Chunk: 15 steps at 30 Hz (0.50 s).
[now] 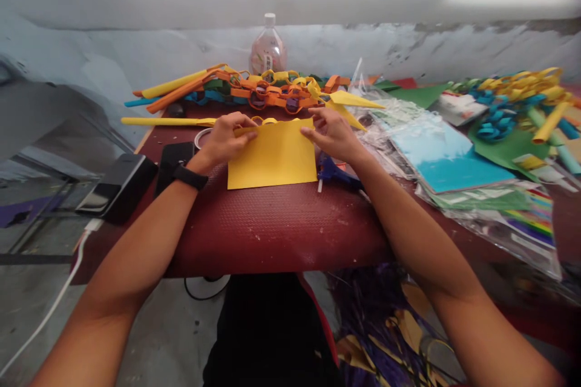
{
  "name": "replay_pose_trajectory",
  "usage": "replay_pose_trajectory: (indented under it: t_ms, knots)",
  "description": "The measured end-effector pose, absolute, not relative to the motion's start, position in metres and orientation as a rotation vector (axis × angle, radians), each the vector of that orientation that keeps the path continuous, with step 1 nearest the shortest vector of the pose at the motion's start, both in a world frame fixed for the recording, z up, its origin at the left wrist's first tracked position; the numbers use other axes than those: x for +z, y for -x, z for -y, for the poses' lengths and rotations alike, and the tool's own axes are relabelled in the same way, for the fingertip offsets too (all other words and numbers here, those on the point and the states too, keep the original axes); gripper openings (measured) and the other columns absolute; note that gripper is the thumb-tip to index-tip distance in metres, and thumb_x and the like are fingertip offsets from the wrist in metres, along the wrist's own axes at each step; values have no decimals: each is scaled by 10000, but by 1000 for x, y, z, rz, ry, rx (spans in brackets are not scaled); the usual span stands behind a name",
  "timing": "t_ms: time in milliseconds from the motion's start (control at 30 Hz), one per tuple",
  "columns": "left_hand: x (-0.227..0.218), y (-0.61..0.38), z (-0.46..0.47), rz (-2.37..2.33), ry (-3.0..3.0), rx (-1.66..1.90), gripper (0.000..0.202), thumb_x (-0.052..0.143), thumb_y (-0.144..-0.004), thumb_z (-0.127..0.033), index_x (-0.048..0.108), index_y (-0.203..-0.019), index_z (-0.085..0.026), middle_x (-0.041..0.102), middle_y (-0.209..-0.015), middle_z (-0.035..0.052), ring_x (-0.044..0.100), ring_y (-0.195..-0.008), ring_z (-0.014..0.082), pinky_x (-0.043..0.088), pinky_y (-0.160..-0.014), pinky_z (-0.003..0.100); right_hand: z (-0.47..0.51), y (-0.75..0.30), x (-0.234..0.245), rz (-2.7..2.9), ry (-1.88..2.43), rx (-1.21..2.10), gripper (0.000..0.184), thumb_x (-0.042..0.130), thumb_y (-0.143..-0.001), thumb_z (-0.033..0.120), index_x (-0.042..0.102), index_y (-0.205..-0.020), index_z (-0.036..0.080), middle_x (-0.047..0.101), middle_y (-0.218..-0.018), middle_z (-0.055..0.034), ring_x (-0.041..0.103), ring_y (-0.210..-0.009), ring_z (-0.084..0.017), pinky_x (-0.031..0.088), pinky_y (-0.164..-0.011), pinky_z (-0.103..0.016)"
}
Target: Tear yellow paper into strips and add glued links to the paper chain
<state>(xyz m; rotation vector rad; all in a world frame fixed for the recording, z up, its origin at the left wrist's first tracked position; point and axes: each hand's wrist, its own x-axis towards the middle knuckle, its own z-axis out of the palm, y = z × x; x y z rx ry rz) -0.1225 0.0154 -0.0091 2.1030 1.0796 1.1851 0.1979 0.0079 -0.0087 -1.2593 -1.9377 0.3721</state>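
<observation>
A yellow sheet of paper [272, 160] is held upright over the dark red tabletop [272, 224], its lower edge close to the surface. My left hand [229, 138] pinches its upper left corner, and my right hand [333, 130] pinches the upper right corner. Behind the sheet, yellow paper loops show above its top edge. Blue-handled scissors [336, 170] lie beside the sheet under my right wrist, their blades mostly hidden. A roll of tape [200, 138] sits partly covered by my left hand.
Orange and yellow paper chains [276, 95], rolled paper tubes [181, 87] and a plastic bottle [269, 51] line the back. A blue paper pack [458, 157] and more chains [497, 118] lie right. A phone [171, 160] and a black device with a white cable [118, 184] rest left.
</observation>
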Motion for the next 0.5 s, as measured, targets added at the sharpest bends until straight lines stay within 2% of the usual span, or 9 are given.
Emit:
replay_pose_trajectory:
  t_ms: [100,200,267,367,500]
  knots:
    - [-4,123,-11,-1004,-1715,1369,227,868,-854,-355,774,-952,-174,777,-912,48,706,-822,172,593,-788,305,0,-192,-1,1688,1123,799,629,871,-848,651,737,-1299,234,770,-1024,-72,711,-892,-238,619,-829,-399]
    - [-5,119,-10,-926,-1402,1509,342,933,-811,-426,728,-959,-195,796,-938,32,712,-797,146,598,-762,275,14,-184,12,1537,958,1113,571,934,-773,677,771,-1122,257,801,-1033,-68,757,-927,-246,645,-799,-380]
    - [-8,115,-8,-879,-1300,1452,380,952,-795,-437,706,-960,-200,811,-970,36,734,-819,149,615,-783,280,20,-179,18,1439,885,1171,568,987,-708,649,769,-1046,248,815,-1053,-77,775,-946,-259,662,-833,-408]
    - [-9,108,0,-838,-1339,1150,422,994,-740,-398,719,-970,-176,831,-999,70,775,-865,190,638,-804,311,19,-177,22,1272,822,1110,598,1035,-640,613,737,-1022,260,824,-1087,-67,786,-989,-261,675,-894,-423]
    - [-7,99,13,-748,-1348,1001,558,1031,-705,-391,755,-1131,-161,847,-1118,108,813,-957,240,674,-882,370,11,-180,17,1187,826,1092,624,1032,-634,631,706,-1034,279,830,-1119,-42,791,-1027,-243,685,-846,-376]
